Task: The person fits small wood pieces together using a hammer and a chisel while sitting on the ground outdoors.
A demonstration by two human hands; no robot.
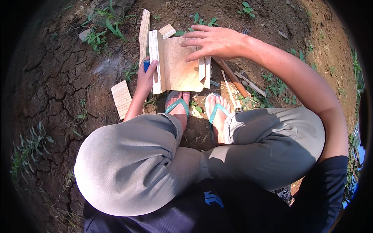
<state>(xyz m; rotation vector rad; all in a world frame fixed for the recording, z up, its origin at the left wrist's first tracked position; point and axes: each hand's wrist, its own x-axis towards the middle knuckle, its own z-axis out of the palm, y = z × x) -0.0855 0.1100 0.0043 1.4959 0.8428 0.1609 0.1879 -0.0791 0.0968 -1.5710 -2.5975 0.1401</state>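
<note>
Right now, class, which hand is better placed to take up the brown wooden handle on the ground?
Probably the right hand: it is spread open and nearer the brown wooden handle. The left hand holds the wooden assembly at its left side.

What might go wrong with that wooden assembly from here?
The wooden assembly is right by the exposed toes; if it slipped, it might knock them. The right hand has its fingers spread, not wrapped around the assembly, so the left hand may bear most of the hold. The blue cylinder by the left thumb might crowd that grip.
</note>
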